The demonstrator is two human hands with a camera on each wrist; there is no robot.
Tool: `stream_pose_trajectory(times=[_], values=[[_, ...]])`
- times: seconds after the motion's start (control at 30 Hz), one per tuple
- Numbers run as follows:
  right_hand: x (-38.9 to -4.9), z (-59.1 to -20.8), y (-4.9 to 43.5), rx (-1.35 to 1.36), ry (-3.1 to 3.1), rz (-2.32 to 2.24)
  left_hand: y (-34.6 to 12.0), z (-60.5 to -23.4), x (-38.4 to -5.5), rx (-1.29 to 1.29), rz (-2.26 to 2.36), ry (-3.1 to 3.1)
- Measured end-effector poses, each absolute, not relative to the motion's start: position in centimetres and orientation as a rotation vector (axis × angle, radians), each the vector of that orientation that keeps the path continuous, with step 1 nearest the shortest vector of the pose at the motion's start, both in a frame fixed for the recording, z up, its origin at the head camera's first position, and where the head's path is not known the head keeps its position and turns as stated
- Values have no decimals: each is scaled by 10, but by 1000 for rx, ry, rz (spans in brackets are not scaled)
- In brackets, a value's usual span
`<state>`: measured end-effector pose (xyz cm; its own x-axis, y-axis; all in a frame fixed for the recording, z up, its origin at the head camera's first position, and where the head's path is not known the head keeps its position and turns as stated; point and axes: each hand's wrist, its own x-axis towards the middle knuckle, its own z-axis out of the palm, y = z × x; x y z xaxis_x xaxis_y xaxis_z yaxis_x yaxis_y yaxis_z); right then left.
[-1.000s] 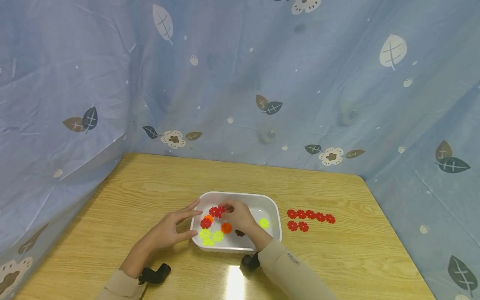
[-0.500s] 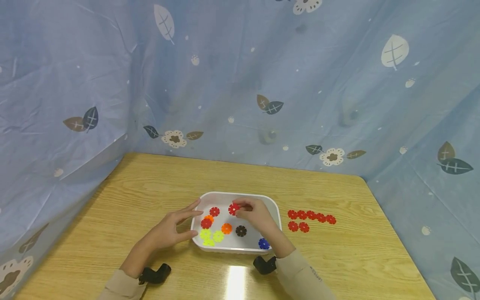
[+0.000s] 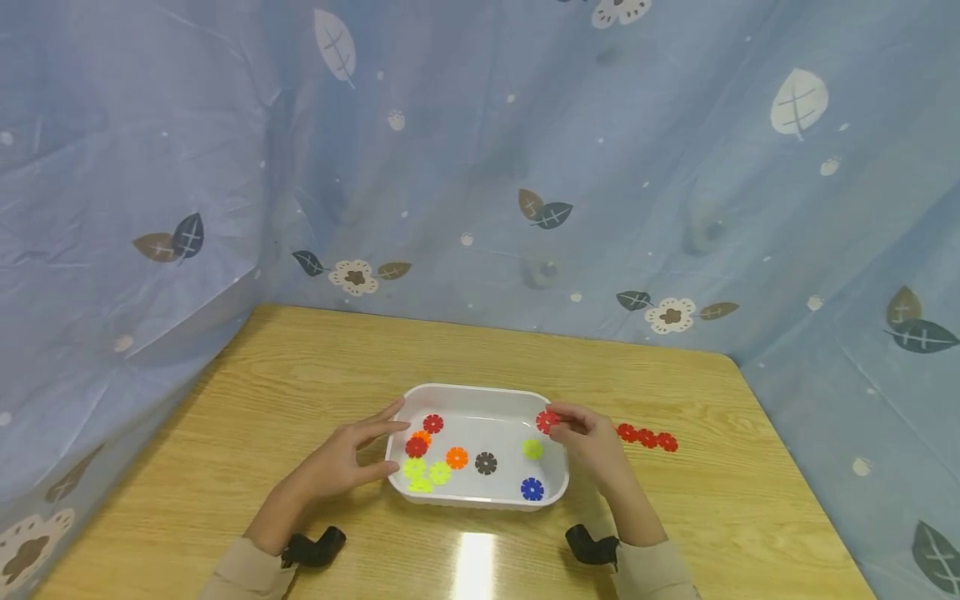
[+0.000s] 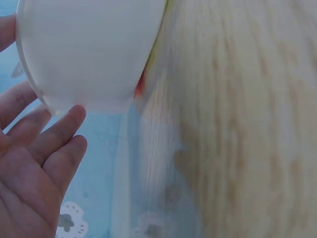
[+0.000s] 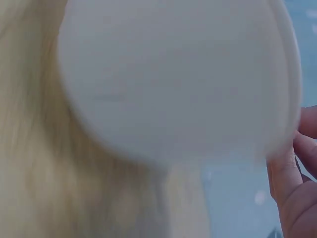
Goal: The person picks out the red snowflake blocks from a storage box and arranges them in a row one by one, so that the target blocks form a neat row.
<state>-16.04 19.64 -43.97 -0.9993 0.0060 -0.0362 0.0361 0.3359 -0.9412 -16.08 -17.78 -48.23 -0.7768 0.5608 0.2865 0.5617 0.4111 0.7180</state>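
A white plastic bin (image 3: 480,502) holds several notched plastic discs: a red disc (image 3: 432,424), an orange disc (image 3: 457,458), a black disc (image 3: 486,463), a blue disc (image 3: 532,489) and several yellow discs (image 3: 439,473). My left hand (image 3: 341,458) rests its spread fingers and thumb against the bin's left end; the left wrist view shows the fingers (image 4: 64,129) beside the outer wall. Over the right rim, my right hand (image 3: 596,446) pinches another red disc (image 3: 547,422) between thumb and fingers. In the right wrist view the bin wall hides that disc.
Red discs (image 3: 647,437) lie in a row on the wooden table (image 3: 712,500), right of the bin; my right hand covers part of them. A blue leaf-print curtain (image 3: 465,167) hangs behind the table and along its sides.
My right hand has picked a red disc from the bin's left part and carried it rightward to the right rim. The left hand stays at the bin's left end.
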Motion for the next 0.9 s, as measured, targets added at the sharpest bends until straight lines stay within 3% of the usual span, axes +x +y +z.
stream_pose_trajectory(times=[0.5,0.9], values=[[-144,-472,282,314,2646,-1700,-174,-481,-163,-1050,-1314,-2645],[-145,-488,307,540,2690,-1639,-177,-484,-164,-1051,-1330,-2632]])
